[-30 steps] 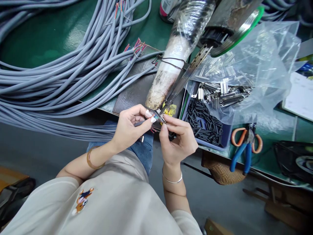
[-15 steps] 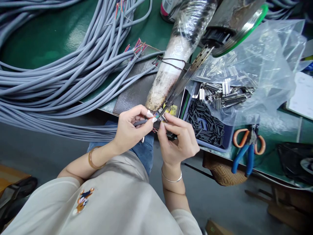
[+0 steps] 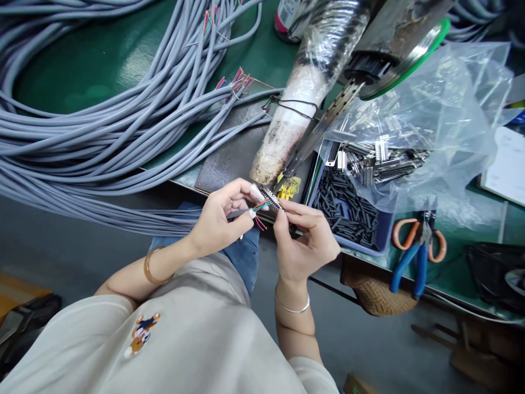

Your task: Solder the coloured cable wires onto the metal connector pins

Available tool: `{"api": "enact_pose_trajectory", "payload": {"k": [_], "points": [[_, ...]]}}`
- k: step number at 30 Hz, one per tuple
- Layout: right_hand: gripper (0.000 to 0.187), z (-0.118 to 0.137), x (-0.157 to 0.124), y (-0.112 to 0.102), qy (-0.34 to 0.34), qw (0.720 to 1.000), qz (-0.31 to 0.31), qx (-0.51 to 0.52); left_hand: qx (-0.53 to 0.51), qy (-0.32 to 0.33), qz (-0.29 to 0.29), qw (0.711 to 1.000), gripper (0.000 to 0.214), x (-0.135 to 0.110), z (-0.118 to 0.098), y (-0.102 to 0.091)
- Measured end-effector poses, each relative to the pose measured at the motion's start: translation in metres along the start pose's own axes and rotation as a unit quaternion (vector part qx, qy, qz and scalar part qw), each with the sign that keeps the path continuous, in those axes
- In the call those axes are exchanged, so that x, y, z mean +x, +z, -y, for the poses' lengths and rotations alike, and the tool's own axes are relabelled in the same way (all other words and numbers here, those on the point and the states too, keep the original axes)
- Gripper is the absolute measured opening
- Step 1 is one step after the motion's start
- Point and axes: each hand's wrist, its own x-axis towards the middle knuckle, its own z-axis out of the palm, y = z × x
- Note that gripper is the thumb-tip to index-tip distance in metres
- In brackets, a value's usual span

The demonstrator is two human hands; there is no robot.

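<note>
My left hand (image 3: 219, 219) pinches the stripped end of a grey cable (image 3: 240, 213), whose thin coloured wires (image 3: 259, 208) fan out toward the right. My right hand (image 3: 305, 238) pinches a small metal connector (image 3: 271, 198) at its fingertips, touching those wire ends. Both hands meet just in front of the bench edge, below the tip of a wrapped, scorched tool (image 3: 287, 131) that slants down from above.
A big bundle of grey cables (image 3: 102, 137) covers the green bench (image 3: 94, 60) on the left. A blue tray of black sleeves (image 3: 344, 210) and a clear bag of metal connectors (image 3: 377, 158) lie to the right. Blue and orange pliers (image 3: 414, 251) rest further right.
The hands have shifted slightly right and up. The coloured wires now stand out more clearly between the left fingers and the connector.
</note>
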Motion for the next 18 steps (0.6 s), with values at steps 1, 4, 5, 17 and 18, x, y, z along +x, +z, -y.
{"api": "enact_pose_trajectory", "payload": {"k": [1,4,5,17,18], "points": [[0.015,0.0007,-0.0005,-0.0003,0.019,1.000,0.003,0.015,-0.013,-0.007,0.013,1.000,0.022,-0.0006,0.0007,-0.0015],[0.015,0.0016,-0.0027,-0.0013,0.045,0.998,0.006,0.040,-0.037,-0.032,0.032,0.998,0.021,-0.0017,0.0037,-0.0041],[0.015,0.0017,-0.0035,-0.0016,0.045,0.998,0.005,0.043,-0.045,-0.037,0.033,0.998,0.022,-0.0017,0.0045,-0.0044],[0.015,0.0031,-0.0057,-0.0023,0.038,0.998,0.005,0.044,-0.072,-0.050,0.037,0.995,0.021,-0.0003,0.0024,-0.0040],[0.015,0.0030,-0.0058,-0.0018,0.025,0.999,0.002,0.033,-0.070,-0.047,0.029,0.996,0.023,-0.0002,0.0030,-0.0029]]}}
